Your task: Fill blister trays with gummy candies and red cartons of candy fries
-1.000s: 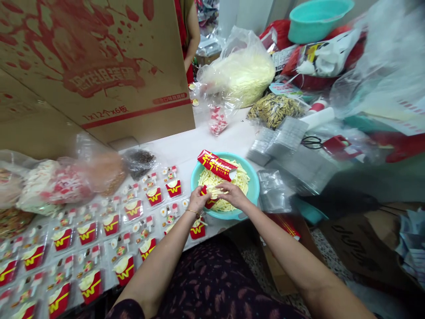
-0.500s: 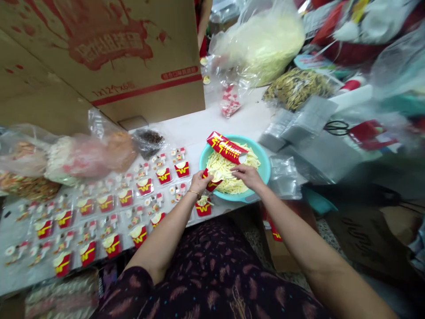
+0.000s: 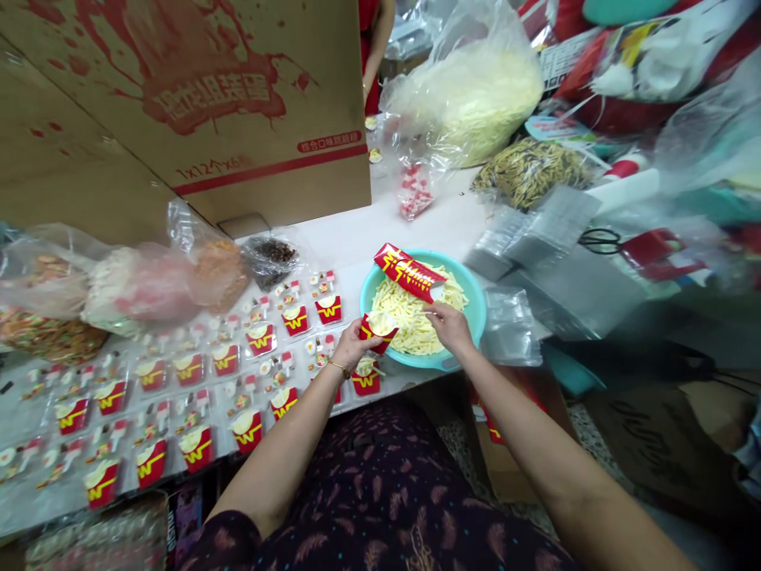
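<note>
My left hand point(image 3: 352, 346) grips a small red fries carton point(image 3: 379, 331) with a yellow mark and a pale inside, tilted at the near left rim of a turquoise basin point(image 3: 479, 313). Pale yellow fry-shaped sticks point(image 3: 410, 337) fill the basin. Over its right side, my right hand point(image 3: 450, 327) is pinched, with what looks like a pale stick at the fingertips. A stack of flat red cartons point(image 3: 410, 272) lies across the sticks at the back. Just below my left hand, a filled red carton point(image 3: 365, 379) stands on the table with sticks poking out.
Rows of clear packets with red cartons point(image 3: 197, 448) cover the table's left side. Bags of small parts point(image 3: 143, 289) lie behind them, before a large cardboard box point(image 3: 267, 170). A big bag of sticks point(image 3: 476, 103), plastic sleeves point(image 3: 511, 325) and scissors point(image 3: 599, 240) lie rightward. Another person's arm point(image 3: 377, 47) shows behind the box.
My left hand has tilted the carton so its opening shows more, slightly apart from my right hand. My right hand has drawn back a little to the right. The view has shifted slightly.
</note>
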The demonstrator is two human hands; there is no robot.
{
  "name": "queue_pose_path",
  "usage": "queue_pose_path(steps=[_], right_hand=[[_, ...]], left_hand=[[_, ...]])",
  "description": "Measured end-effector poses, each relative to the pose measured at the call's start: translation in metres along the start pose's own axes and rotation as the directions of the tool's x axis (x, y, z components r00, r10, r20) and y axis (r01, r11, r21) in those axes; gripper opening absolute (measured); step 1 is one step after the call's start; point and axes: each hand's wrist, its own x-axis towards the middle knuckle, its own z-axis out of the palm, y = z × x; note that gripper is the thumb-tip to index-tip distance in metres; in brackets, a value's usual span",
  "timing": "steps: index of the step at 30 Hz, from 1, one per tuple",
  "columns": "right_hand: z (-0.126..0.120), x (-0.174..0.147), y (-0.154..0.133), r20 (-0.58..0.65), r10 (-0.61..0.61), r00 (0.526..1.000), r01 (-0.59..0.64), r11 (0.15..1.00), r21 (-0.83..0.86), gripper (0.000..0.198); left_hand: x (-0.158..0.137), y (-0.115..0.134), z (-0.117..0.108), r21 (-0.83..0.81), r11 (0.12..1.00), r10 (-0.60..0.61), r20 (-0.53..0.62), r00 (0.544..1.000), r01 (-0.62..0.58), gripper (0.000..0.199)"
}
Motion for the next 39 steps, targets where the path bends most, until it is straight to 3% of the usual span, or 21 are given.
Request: queue_pose_path(steps=[2,4,6,8,9,11,16,17,22,25,27,30,32,35,37,39], right_hand=[[0.004,-0.004,-0.01,-0.025,-0.119,0.993,0.118,0.992,-0.037,0.018],[0.013,-0.011,-0.024,0.038,-0.252,0.967,0.253,0.967,-0.029,0.021],[0.024,-0.018,-0.036,0.222,-0.405,0.887,0.427,0.902,-0.062,0.023],[0.033,-0.023,-0.044,0.424,-0.479,0.769,0.57,0.814,-0.115,0.027],[0.037,-0.024,-0.046,0.492,-0.481,0.726,0.611,0.78,-0.139,0.029],[0.042,-0.021,-0.05,0.556,-0.464,0.689,0.64,0.75,-0.168,0.031],[0.045,-0.011,-0.063,0.69,-0.377,0.618,0.595,0.798,-0.097,0.026],[0.045,-0.014,-0.066,0.692,-0.362,0.624,0.577,0.811,-0.096,0.024],[0.052,-0.07,-0.06,0.54,-0.298,0.787,0.491,0.833,-0.255,0.025],[0.067,-0.102,-0.032,0.603,-0.074,0.794,0.402,0.808,-0.431,0.027],[0.081,-0.11,-0.009,0.581,0.095,0.808,0.309,0.771,-0.556,0.031],[0.098,-0.108,0.018,0.536,0.182,0.824,0.216,0.774,-0.595,0.032],[0.102,-0.105,0.025,0.532,0.126,0.837,0.219,0.815,-0.537,0.029],[0.089,-0.101,0.019,0.515,-0.104,0.851,0.332,0.867,-0.373,0.024],[0.069,-0.093,0.006,0.403,-0.286,0.869,0.422,0.854,-0.303,0.024],[0.049,-0.078,-0.013,0.217,-0.406,0.888,0.459,0.818,-0.346,0.026]], left_hand=[[0.0,-0.003,0.001,0.029,0.999,-0.014,-0.002,1.0,0.014,0.054],[0.0,-0.006,0.002,0.065,0.998,-0.017,0.007,1.0,0.016,0.052],[0.001,-0.007,0.004,0.136,0.991,-0.001,0.01,1.0,-0.001,0.051],[0.002,-0.007,0.005,0.243,0.97,0.025,0.008,1.0,-0.026,0.048],[0.002,-0.006,0.005,0.295,0.954,0.044,0.008,0.999,-0.045,0.046],[0.004,-0.004,0.005,0.361,0.928,0.093,0.021,0.995,-0.095,0.042],[0.008,-0.004,-0.006,0.362,0.921,0.128,0.063,0.99,-0.142,0.036],[0.007,-0.004,-0.01,0.343,0.931,0.115,0.047,0.992,-0.124,0.036],[-0.01,-0.004,-0.044,0.183,0.982,0.089,-0.226,0.97,-0.047,0.039],[-0.03,-0.004,-0.062,0.106,0.994,0.068,-0.309,0.949,-0.036,0.042],[-0.043,-0.004,-0.067,0.072,0.997,0.045,-0.312,0.949,-0.024,0.045],[-0.058,-0.003,-0.065,-0.003,1.0,-0.007,-0.297,0.955,0.006,0.048],[-0.064,-0.001,-0.063,-0.074,0.997,-0.041,-0.28,0.959,0.021,0.048],[-0.071,0.0,-0.064,-0.171,0.985,-0.051,-0.273,0.961,0.004,0.048],[-0.075,-0.001,-0.067,-0.21,0.977,-0.045,-0.288,0.957,-0.018,0.047],[-0.077,-0.005,-0.071,-0.214,0.976,-0.029,-0.312,0.95,-0.041,0.045]])
